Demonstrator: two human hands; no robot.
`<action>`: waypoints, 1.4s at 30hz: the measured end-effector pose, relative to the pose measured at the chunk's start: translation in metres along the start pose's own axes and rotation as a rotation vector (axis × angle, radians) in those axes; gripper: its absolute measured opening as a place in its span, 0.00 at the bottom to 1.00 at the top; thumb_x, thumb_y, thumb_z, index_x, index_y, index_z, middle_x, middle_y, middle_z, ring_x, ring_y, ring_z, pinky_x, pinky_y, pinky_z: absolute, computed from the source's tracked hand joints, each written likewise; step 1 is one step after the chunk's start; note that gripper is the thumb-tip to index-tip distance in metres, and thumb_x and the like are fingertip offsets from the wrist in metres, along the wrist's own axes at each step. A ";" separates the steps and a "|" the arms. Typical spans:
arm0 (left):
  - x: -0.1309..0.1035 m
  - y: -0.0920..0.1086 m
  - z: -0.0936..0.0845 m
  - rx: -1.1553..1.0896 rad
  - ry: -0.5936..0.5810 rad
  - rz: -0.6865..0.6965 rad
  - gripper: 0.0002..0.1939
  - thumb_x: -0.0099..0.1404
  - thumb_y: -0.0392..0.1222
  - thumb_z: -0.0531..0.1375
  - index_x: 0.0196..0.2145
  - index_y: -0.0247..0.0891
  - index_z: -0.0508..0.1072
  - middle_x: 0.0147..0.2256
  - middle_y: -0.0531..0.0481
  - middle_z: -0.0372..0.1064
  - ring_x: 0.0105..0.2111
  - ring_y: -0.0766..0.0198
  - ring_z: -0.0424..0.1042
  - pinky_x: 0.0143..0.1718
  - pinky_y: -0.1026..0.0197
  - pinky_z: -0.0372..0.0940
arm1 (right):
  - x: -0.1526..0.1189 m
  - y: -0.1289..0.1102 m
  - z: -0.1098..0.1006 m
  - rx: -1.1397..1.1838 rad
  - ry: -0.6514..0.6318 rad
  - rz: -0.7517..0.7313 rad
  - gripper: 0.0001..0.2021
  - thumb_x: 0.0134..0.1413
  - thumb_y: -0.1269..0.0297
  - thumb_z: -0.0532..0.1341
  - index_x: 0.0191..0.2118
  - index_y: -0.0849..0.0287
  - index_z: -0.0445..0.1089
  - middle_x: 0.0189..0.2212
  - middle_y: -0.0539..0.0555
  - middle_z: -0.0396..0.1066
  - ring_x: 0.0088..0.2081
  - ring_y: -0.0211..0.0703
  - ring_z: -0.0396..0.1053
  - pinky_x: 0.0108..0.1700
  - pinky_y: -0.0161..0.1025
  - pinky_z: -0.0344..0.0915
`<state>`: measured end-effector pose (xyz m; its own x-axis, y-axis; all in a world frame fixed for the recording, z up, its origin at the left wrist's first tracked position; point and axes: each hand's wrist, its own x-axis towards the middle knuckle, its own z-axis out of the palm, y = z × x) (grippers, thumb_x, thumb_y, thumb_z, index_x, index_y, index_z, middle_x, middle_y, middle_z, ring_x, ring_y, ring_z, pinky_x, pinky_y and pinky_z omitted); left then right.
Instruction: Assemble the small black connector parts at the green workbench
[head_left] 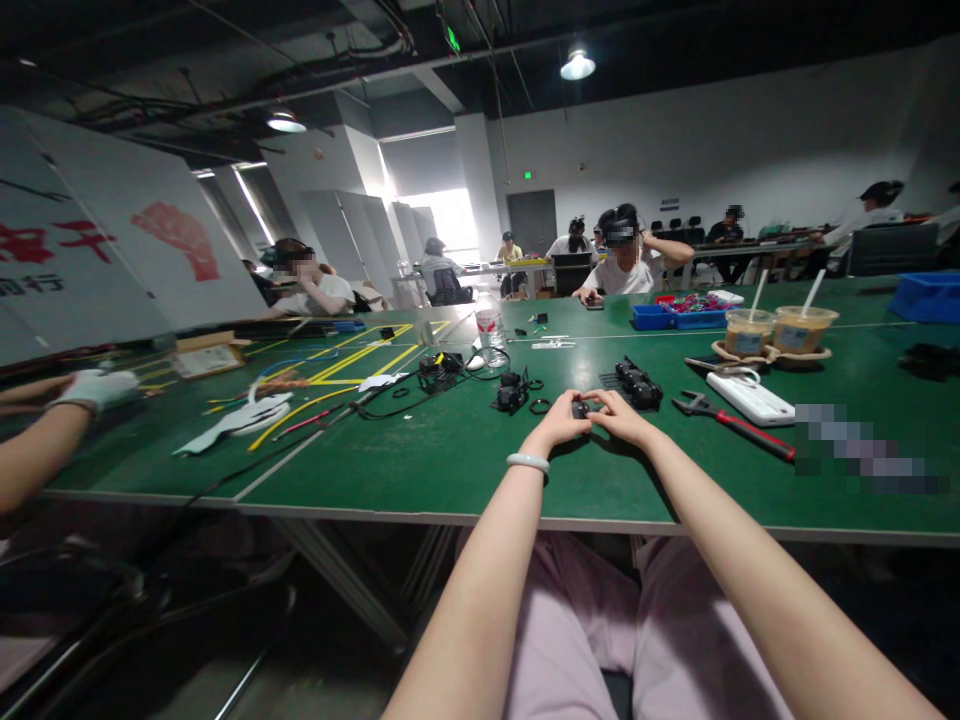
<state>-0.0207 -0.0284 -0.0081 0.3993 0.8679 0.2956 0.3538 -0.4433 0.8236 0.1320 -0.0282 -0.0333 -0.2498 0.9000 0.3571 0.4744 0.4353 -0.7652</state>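
Observation:
Over the green table, my left hand (559, 424) and my right hand (621, 417) meet with fingers curled around one small black part (580, 409). Most of that part is hidden by the fingers, so its exact kind does not show. To the left of my hands lie a cluster of black parts (513, 391) and a black ring (539, 406). Just beyond my right hand sits a row of black cylindrical parts (637, 384).
At right lie an adjustable wrench (739, 430) with red-black handle, a white power bank (750, 399) and two drink cups (802, 333) in a carrier. A plastic bottle (491, 340) stands ahead. Cables (292, 425) spread leftward, near a co-worker's gloved hand (97, 388).

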 end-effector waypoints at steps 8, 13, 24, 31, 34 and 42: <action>-0.001 0.005 -0.001 -0.033 -0.017 -0.037 0.23 0.39 0.29 0.59 0.37 0.32 0.62 0.29 0.51 0.60 0.30 0.68 0.60 0.35 0.62 0.57 | 0.000 -0.001 -0.002 0.045 -0.032 -0.017 0.23 0.34 0.74 0.56 0.43 0.54 0.60 0.39 0.50 0.54 0.27 0.28 0.57 0.39 0.36 0.61; 0.003 -0.004 -0.001 0.028 -0.010 0.017 0.23 0.40 0.32 0.60 0.37 0.32 0.61 0.30 0.51 0.59 0.31 0.68 0.59 0.35 0.62 0.57 | 0.000 0.000 -0.002 0.058 -0.036 -0.034 0.22 0.34 0.73 0.57 0.42 0.54 0.60 0.39 0.51 0.54 0.26 0.28 0.57 0.38 0.36 0.61; 0.005 -0.007 -0.001 0.037 -0.010 0.057 0.23 0.40 0.34 0.61 0.37 0.31 0.61 0.30 0.52 0.59 0.30 0.69 0.59 0.35 0.63 0.56 | -0.001 -0.002 -0.003 0.036 -0.030 -0.040 0.20 0.36 0.69 0.59 0.42 0.55 0.62 0.38 0.51 0.56 0.26 0.28 0.57 0.39 0.38 0.61; 0.004 -0.007 -0.002 0.062 -0.019 0.060 0.23 0.41 0.36 0.62 0.37 0.32 0.61 0.31 0.51 0.59 0.30 0.69 0.59 0.34 0.64 0.56 | 0.000 0.000 -0.002 0.034 -0.026 -0.053 0.20 0.36 0.68 0.59 0.42 0.56 0.62 0.38 0.51 0.56 0.26 0.28 0.57 0.39 0.38 0.61; 0.005 -0.009 -0.002 0.071 -0.029 0.075 0.23 0.42 0.37 0.62 0.37 0.32 0.61 0.32 0.51 0.59 0.30 0.69 0.59 0.34 0.64 0.57 | 0.000 0.000 -0.002 0.035 -0.030 -0.040 0.20 0.36 0.69 0.59 0.42 0.56 0.62 0.38 0.51 0.56 0.26 0.28 0.57 0.39 0.38 0.61; 0.003 -0.004 -0.002 0.054 -0.053 0.066 0.21 0.43 0.36 0.60 0.36 0.31 0.60 0.30 0.51 0.58 0.28 0.71 0.58 0.31 0.66 0.57 | 0.002 0.003 -0.001 0.026 -0.037 -0.054 0.20 0.37 0.70 0.58 0.42 0.56 0.61 0.38 0.51 0.56 0.26 0.28 0.57 0.38 0.36 0.61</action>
<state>-0.0221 -0.0238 -0.0095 0.4668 0.8241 0.3208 0.3699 -0.5114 0.7757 0.1342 -0.0249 -0.0347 -0.3056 0.8735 0.3790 0.4375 0.4823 -0.7589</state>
